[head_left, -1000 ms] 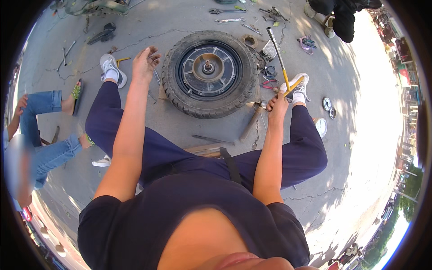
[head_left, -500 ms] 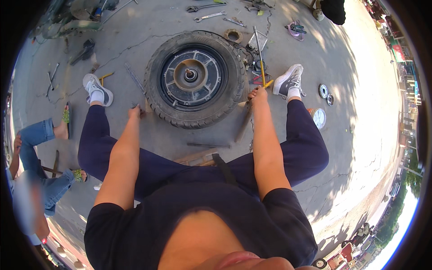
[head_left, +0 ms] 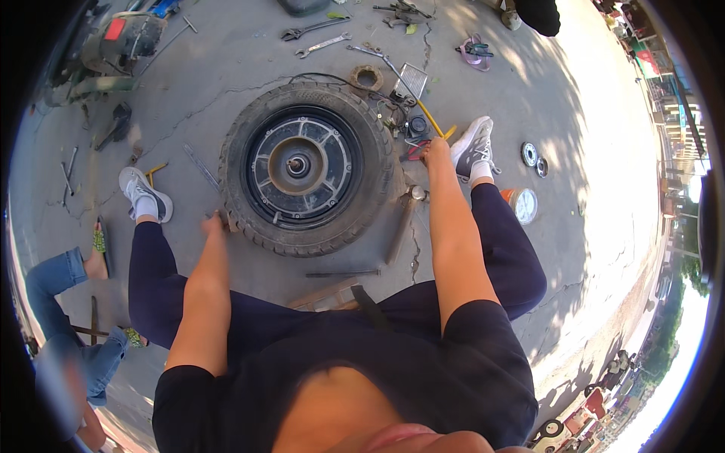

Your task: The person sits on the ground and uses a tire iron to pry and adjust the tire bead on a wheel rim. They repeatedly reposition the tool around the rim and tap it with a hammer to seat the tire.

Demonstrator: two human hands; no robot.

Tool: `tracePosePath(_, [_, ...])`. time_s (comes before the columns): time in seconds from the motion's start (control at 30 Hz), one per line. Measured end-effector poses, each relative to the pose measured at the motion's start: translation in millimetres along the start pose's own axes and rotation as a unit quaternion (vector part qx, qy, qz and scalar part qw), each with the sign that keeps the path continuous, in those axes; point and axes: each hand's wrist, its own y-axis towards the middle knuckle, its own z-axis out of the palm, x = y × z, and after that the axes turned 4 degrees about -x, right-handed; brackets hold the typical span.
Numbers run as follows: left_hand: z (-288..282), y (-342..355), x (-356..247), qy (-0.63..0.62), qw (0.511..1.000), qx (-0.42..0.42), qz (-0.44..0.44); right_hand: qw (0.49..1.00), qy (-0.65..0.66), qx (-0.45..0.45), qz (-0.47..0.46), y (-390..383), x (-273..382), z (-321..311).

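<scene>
A wheel with a black knobby tyre and a grey hub with a central axle lies flat on the ground before me. To its right, my right hand is closed on a T-handle tool with a yellow grip and a long metal shaft, which slants up and left. My left hand is low at the tyre's left edge; its fingers are blurred and partly hidden. Close to my right forearm lies a hammer, its head toward the tyre.
Wrenches lie beyond the wheel, with a metal ring and a finned silver box nearer it. A round tin stands by my right leg. A flat bar lies in front. Another person's jeans-clad leg is at left.
The T-handle tool has swung from nearly upright in view to slanting left. My left hand has shifted down along the tyre's edge. The whole view has moved slightly.
</scene>
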Motion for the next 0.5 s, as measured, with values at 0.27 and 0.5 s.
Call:
tracePosePath(0.27, [-5.6,-1.5,-6.9,-0.059,0.995,0.028,-0.074,0.977,-0.193,0.016,-0.087,92.0,16.5,11.0])
tracePosePath(0.5, [-2.3,27.8,3.7,-0.043,0.994,-0.003,-0.103,0.97,-0.226,0.013,-0.083,62.5,18.8,1.6])
